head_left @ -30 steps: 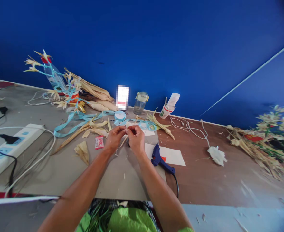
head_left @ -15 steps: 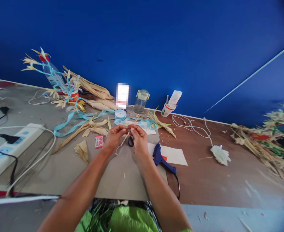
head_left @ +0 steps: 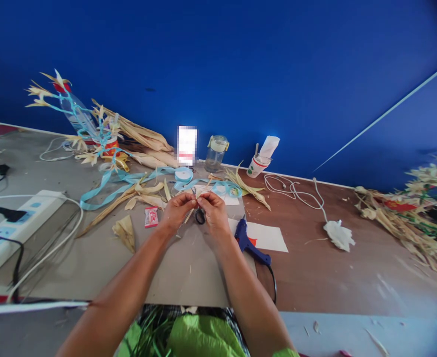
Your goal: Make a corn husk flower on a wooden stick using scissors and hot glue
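My left hand (head_left: 176,213) and my right hand (head_left: 214,213) meet fingertip to fingertip over the middle of the table. Both are closed in a pinch on a small pale piece of corn husk (head_left: 200,190), mostly covered by the fingers. Below the fingertips lies a black-handled tool (head_left: 200,216), partly hidden, probably scissors. A blue hot glue gun (head_left: 245,239) rests right of my right hand on white paper (head_left: 272,238). Behind the hands are a roll of light blue ribbon (head_left: 183,174) and loose husks (head_left: 149,189). A small red packet (head_left: 151,217) lies left of my left hand.
At the left are a white power strip (head_left: 18,233) with cables and blue-wrapped stems with husk flowers (head_left: 99,134). A glass jar (head_left: 215,153) and a cup (head_left: 258,164) stand by the blue wall. A white cable (head_left: 317,198) and dried husks (head_left: 400,228) lie right.
The hands stay together, with small shifts of the fingers. More of the pale husk shows above the fingertips. The view has shifted slightly.
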